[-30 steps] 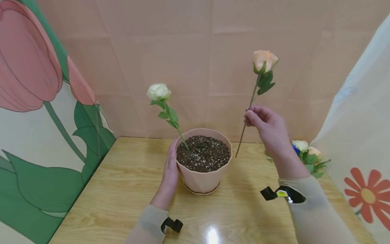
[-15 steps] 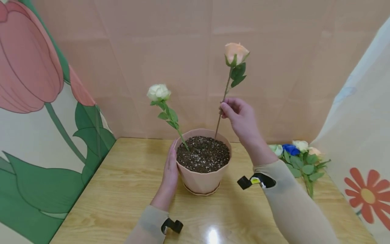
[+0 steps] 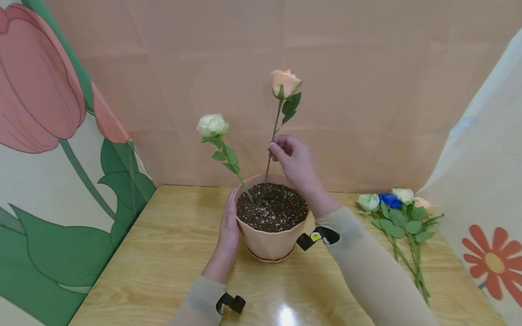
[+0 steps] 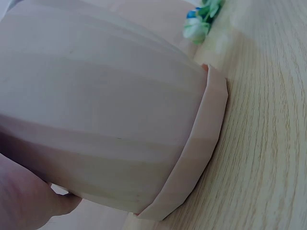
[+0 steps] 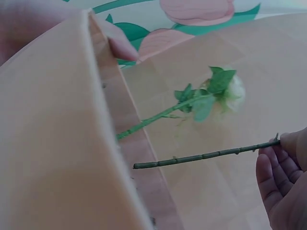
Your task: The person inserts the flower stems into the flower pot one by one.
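Note:
My right hand (image 3: 294, 160) pinches the thin stem of a peach rose (image 3: 285, 84) between thumb and fingers, bloom up. In the right wrist view the bare lower end of that stem (image 5: 192, 158) shows near the pot's inner wall. A pale pink flowerpot (image 3: 269, 242) full of dark, white-flecked soil (image 3: 273, 208) stands on its saucer (image 4: 192, 158). Straight fingers of my left hand (image 3: 228, 228) lie against the pot's left side. A white rose (image 3: 213, 125) leans left out of the soil, its stem set in near the left rim.
On the right of the wooden table (image 3: 163, 253) lies a bunch of flowers (image 3: 401, 217), with white, blue and peach blooms. A plain pink backdrop (image 3: 183, 68) hangs behind the table. Printed floral sheets flank both sides.
My right hand has carried the peach rose leftward from beside the pot to over its back part, and its stem now stands lower. The left hand and pot stay put.

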`<state>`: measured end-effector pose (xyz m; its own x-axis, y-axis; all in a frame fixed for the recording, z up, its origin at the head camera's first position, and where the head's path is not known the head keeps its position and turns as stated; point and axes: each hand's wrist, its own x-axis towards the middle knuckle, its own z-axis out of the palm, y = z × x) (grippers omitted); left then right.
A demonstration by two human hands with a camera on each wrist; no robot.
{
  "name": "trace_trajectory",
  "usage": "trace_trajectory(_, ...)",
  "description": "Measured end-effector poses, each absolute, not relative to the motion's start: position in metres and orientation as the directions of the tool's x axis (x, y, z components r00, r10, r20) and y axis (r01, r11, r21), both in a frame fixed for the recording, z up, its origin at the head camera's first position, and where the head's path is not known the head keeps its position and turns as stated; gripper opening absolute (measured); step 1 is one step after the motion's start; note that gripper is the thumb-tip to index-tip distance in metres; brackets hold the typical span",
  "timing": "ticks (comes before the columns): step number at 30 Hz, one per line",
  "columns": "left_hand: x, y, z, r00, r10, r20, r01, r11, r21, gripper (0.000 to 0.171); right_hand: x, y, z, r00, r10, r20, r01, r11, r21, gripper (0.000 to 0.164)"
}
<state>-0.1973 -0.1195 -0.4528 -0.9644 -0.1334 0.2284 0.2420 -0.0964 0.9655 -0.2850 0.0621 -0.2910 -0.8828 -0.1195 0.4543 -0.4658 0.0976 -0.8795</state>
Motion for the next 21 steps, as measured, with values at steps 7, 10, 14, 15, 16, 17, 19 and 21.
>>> trace_trajectory(7,-0.197,-0.119,-0.454,-0.964,-0.13,0.234,0.249,-0.112,0.962,0.063,-0.291,0.049,-0.303,-0.872,-0.173,0.458,-0.483,0.145,-0.864,0.018)
trace_trajectory(10,-0.197,-0.119,-0.454,-0.963,-0.124,0.239,0.253,-0.117,0.96,0.063,-0.292,0.047,-0.307,-0.866,-0.196,0.46,-0.491,0.153,-0.858,0.018)
trace_trajectory(14,-0.198,-0.119,-0.454,-0.962,-0.121,0.245,0.259,-0.119,0.958,0.063,-0.293,0.046,-0.313,-0.855,-0.224,0.467,-0.507,0.178,-0.843,0.017)
trace_trajectory(15,-0.198,-0.118,-0.454,-0.961,-0.122,0.248,0.262,-0.12,0.958,0.063,-0.293,0.045,-0.315,-0.854,-0.231,0.466,-0.509,0.188,-0.84,0.017)
trace_trajectory(16,-0.198,-0.118,-0.453,-0.961,-0.122,0.25,0.264,-0.123,0.957,0.063,-0.294,0.044,-0.316,-0.854,-0.237,0.464,-0.509,0.192,-0.839,0.017)
trace_trajectory(17,-0.198,-0.118,-0.453,-0.96,-0.123,0.252,0.267,-0.124,0.956,0.063,-0.294,0.044,-0.318,-0.854,-0.242,0.461,-0.509,0.198,-0.838,0.017)
trace_trajectory(19,-0.198,-0.118,-0.453,-0.958,-0.125,0.258,0.273,-0.125,0.954,0.062,-0.295,0.042,-0.32,-0.856,-0.253,0.45,-0.503,0.209,-0.839,0.019)
trace_trajectory(21,-0.198,-0.118,-0.453,-0.956,-0.127,0.263,0.279,-0.126,0.952,0.062,-0.295,0.04,-0.322,-0.859,-0.27,0.436,-0.496,0.223,-0.839,0.021)
